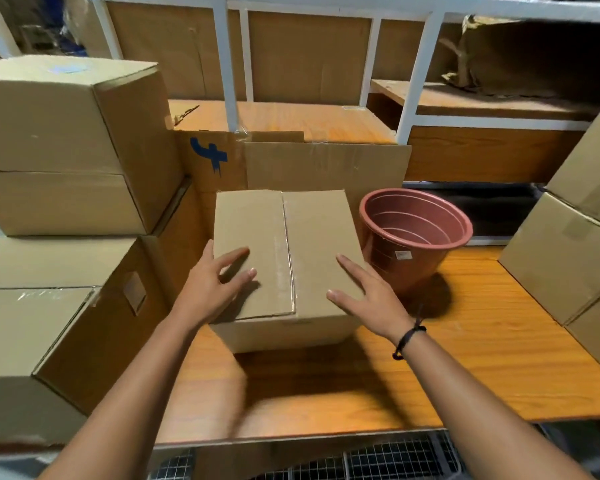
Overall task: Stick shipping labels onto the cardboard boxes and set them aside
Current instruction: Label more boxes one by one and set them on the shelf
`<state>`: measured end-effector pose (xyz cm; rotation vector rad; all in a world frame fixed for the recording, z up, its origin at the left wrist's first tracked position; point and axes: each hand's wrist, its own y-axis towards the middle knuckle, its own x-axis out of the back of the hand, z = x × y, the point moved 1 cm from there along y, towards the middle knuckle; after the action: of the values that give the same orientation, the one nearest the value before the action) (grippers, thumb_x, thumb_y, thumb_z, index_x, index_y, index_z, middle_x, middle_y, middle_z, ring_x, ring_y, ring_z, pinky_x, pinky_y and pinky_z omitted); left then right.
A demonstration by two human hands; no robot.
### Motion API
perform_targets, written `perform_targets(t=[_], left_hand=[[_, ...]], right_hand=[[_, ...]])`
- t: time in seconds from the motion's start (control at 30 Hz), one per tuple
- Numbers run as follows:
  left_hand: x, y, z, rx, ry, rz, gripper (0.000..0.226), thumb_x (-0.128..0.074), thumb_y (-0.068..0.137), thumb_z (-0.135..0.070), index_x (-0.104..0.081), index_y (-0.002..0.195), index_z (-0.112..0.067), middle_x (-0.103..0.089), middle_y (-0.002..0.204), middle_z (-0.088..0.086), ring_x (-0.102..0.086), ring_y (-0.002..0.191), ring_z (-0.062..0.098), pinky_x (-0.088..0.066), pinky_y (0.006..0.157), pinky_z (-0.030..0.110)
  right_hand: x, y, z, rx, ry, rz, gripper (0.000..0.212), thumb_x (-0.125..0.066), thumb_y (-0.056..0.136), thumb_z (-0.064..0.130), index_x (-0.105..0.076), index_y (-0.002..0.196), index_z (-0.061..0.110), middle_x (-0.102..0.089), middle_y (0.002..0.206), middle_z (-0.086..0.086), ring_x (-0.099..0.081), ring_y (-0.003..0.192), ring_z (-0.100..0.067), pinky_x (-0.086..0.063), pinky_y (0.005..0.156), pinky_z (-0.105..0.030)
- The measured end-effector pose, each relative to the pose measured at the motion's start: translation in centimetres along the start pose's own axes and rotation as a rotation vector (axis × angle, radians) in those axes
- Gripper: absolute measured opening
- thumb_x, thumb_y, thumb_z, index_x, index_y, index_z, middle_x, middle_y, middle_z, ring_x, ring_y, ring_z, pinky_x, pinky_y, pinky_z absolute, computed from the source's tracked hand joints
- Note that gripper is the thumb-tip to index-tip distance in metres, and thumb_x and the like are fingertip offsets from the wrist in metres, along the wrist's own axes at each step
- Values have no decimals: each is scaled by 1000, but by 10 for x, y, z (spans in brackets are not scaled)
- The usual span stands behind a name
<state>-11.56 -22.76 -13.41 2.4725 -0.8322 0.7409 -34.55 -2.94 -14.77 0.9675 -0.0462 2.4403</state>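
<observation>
A closed cardboard box, taped along its top seam, stands in the middle of the wooden table. My left hand is at the box's near left corner with fingers spread over the top. At the near right edge of the box my right hand reaches in, fingers straight. Neither hand holds anything. No shipping label shows on this box or in either hand.
Stacked cardboard boxes fill the left side, and more boxes stand at the right. A reddish plastic pot sits just right of the middle box. Flattened cardboard and a white shelf frame are behind.
</observation>
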Motion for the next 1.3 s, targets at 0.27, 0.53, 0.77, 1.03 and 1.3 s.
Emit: perform_targets(t=[0.27,0.53,0.77,1.03,1.3], left_hand=[[-4,-15,-19,54,175,75,80,-60,76,-69,-41,146,-34,-2,165,-2,-22,147,26,-27,115,50],[-22,-44,-15,-19,245,154,102,-45,56,-97,-39,144,-45,-6,164,-15,-23,148,20,-30,112,55],[-21,-55,-25,79,-62,128,96,-79,50,-75,-52,135,-40,-2,165,-10,-16,149,19,-23,117,45],[-58,-102,-54,-84,154,-38,93,-53,59,-92,-52,136,-40,-25,154,-25,-27,138,0,-35,112,44],[-163,-162,-141,-144,37,-49,83,-69,61,-79,-62,130,-32,-45,146,-21,-46,133,2,-48,105,40]], right_hand=[[20,19,22,-90,-11,-41,71,-73,80,53,-50,143,29,-49,147,6,-40,138,-13,-31,110,-25],[23,-36,10,-179,8,-115,63,-68,84,53,-53,140,29,-51,145,7,-42,137,-13,-34,109,-31],[15,-54,0,-104,26,-76,97,-64,54,88,-51,138,42,-27,160,-1,-17,149,-10,-24,121,-42],[55,-92,-18,30,40,-93,91,-76,58,64,-59,135,18,-46,141,17,-40,128,2,-36,108,-22],[156,-188,-91,22,28,-108,83,-82,59,49,-59,134,20,-28,136,29,-27,124,20,-22,91,9]])
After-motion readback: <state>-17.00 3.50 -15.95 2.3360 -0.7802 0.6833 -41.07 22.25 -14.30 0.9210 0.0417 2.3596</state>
